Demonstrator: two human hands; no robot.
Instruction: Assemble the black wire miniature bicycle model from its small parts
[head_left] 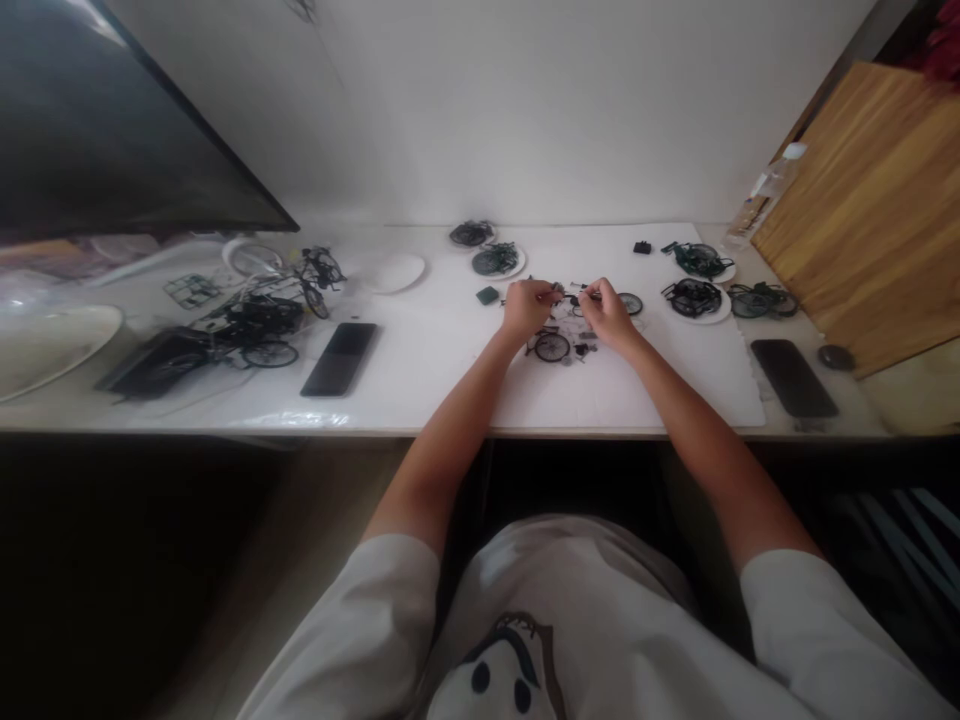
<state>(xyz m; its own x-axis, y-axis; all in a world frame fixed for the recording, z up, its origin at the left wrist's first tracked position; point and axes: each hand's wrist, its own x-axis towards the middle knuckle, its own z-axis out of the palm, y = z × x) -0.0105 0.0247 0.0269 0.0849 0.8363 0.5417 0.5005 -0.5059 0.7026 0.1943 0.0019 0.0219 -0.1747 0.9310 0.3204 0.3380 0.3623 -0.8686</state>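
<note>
My left hand (pixel 528 304) is closed in a pinch, with a small dark bicycle part (pixel 558 290) at its fingertips. A short gap away, my right hand (pixel 606 312) also pinches, but what lies between its fingers is too small to make out. Under and around both hands are loose model bicycle parts: a black wheel (pixel 553 347) with spokes, another wheel (pixel 631 303) just beyond the right fingers, and a small dark piece (pixel 585 350) on the white sheet (pixel 435 350). A green block (pixel 487 296) lies left of my left hand.
Plates with dark model parts stand behind (pixel 517 262) and to the right (pixel 718 306). Assembled model bicycles (pixel 262 325) crowd the left. Phones lie at left (pixel 339 359) and right (pixel 793 377). A bottle (pixel 765 195) leans by a wooden board (pixel 862 210).
</note>
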